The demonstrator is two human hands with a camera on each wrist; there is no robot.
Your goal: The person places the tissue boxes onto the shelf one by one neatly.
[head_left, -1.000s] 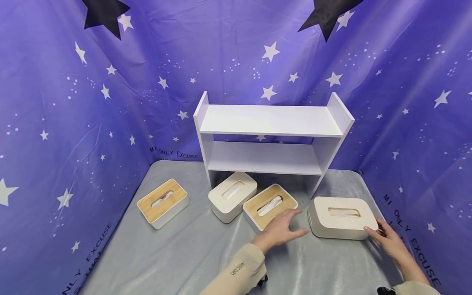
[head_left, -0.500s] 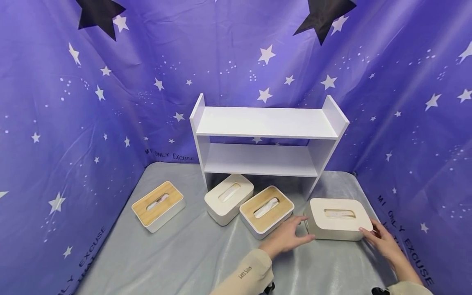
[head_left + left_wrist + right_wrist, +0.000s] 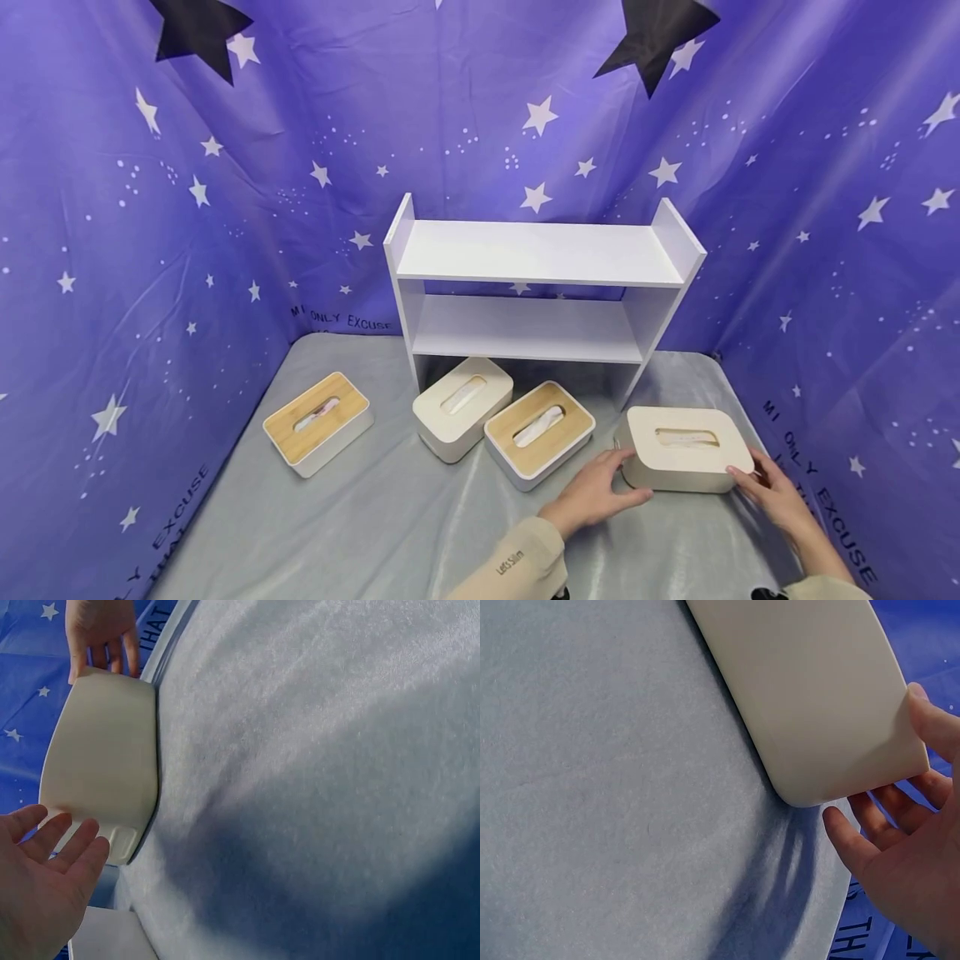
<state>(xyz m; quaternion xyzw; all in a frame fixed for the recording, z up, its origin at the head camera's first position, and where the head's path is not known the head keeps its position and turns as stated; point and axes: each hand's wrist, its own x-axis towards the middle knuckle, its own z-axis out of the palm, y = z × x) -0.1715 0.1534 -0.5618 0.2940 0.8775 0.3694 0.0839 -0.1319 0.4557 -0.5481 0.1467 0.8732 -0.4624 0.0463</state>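
Note:
A cream tissue box [image 3: 678, 479] with an oval slot in its lid stands on the grey cloth at the right. My left hand [image 3: 592, 493] is at its left end, fingers extended, with the fingertips touching or very close to it. In the left wrist view my left hand [image 3: 45, 877] overlaps the box [image 3: 105, 742] near its end. At the opposite end, my right hand [image 3: 772, 497] touches the box. The right wrist view has the thumb of my right hand [image 3: 907, 862] against the upper edge of the box [image 3: 817, 697] and relaxed fingers along its end.
A white two-tier shelf [image 3: 536, 252] stands at the back. Before it sit another cream tissue box [image 3: 442, 417] and a wood-lidded tissue box [image 3: 570, 414]. A second wood-lidded tissue box [image 3: 345, 396] lies to the left. A starry blue curtain [image 3: 480, 100] surrounds the grey-covered table [image 3: 315, 533].
My left hand has moved right, from in front of the middle wood-lidded box to the cream box's left end. My right hand keeps its place there. The head view has shifted slightly.

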